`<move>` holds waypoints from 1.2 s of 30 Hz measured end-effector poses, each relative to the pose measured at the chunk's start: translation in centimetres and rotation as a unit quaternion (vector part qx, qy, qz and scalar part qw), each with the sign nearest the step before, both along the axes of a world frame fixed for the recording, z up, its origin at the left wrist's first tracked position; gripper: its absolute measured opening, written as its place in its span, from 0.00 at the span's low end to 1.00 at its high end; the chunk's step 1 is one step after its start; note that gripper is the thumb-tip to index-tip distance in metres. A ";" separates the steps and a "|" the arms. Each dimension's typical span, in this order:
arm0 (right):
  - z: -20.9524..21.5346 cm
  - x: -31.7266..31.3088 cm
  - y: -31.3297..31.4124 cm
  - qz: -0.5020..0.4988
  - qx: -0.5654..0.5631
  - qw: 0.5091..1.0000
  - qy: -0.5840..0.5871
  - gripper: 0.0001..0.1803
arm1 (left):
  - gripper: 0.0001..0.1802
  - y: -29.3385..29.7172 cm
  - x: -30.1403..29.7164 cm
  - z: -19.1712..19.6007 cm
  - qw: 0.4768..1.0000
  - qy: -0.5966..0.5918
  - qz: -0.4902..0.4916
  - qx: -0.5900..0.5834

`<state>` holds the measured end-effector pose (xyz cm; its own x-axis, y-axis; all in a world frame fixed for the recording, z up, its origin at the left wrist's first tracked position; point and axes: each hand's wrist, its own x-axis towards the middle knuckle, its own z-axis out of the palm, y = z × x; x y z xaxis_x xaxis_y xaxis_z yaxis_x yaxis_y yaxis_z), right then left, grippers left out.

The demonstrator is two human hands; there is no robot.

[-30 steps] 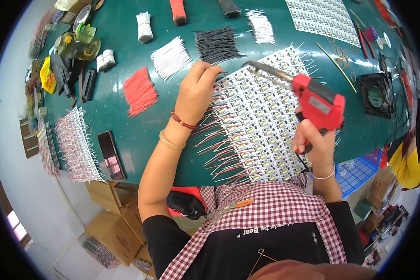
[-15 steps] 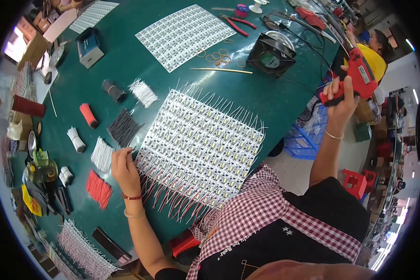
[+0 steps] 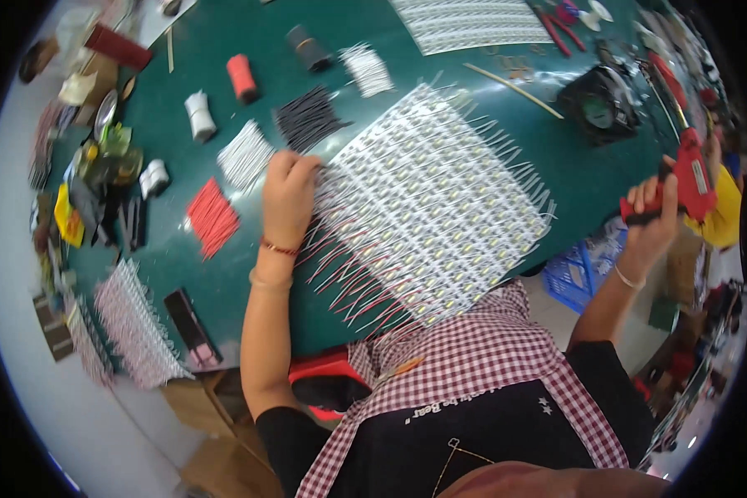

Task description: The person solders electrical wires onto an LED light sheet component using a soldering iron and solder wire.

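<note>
A white circuit board panel (image 3: 440,199) with rows of small yellow-lit components lies on the table before me. White wires stick out along its far right edge, red and white wires along its near left edge. My left hand (image 3: 290,192) is at the panel's left corner, thumb and fingers pinched together beside the wire ends; what they hold is hidden. Out to the right, off the table edge, my right hand (image 3: 654,217) grips a red soldering gun (image 3: 694,176) by its handle, apart from the panel.
Left of the panel lie loose piles of black wires (image 3: 309,116), white wires (image 3: 246,156) and red wires (image 3: 212,217), with tied bundles behind. A second panel (image 3: 477,23), a wooden stick (image 3: 515,90) and a black fan (image 3: 599,104) are farther back. A blue crate (image 3: 574,278) stands below.
The whole view has shifted, so the table things sit differently in the picture. My left hand has come closer against the panel's corner. My right hand still holds the soldering gun at the right.
</note>
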<state>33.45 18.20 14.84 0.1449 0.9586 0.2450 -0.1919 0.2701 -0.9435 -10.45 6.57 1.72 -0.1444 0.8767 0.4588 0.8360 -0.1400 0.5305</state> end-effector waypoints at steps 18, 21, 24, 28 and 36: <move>-3.7 -17.2 -4.4 0.373 -0.328 0.847 -0.190 0.10 | 0.14 -0.4 0.4 1.2 0.998 0.049 -0.043 0.015; -3.8 -17.0 -4.7 0.372 -0.338 0.847 -0.175 0.09 | 0.15 -0.4 0.4 1.2 0.998 0.051 -0.042 0.018; -3.5 -16.9 -4.8 0.371 -0.342 0.845 -0.177 0.09 | 0.15 -0.4 0.4 1.3 0.998 0.051 -0.028 0.028; -3.2 -16.8 -5.1 0.367 -0.335 0.850 -0.178 0.10 | 0.16 -0.4 0.4 1.6 0.998 0.047 -0.025 0.033; -3.1 -16.7 -5.5 0.362 -0.331 0.852 -0.180 0.10 | 0.17 -0.5 0.5 1.6 0.998 0.044 -0.017 0.043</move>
<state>16.74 12.66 11.77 -0.5137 0.7099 -0.4818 0.2528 -0.4113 -0.8757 -9.91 6.08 3.32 -0.0719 0.8371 0.5423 0.8728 -0.2103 0.4404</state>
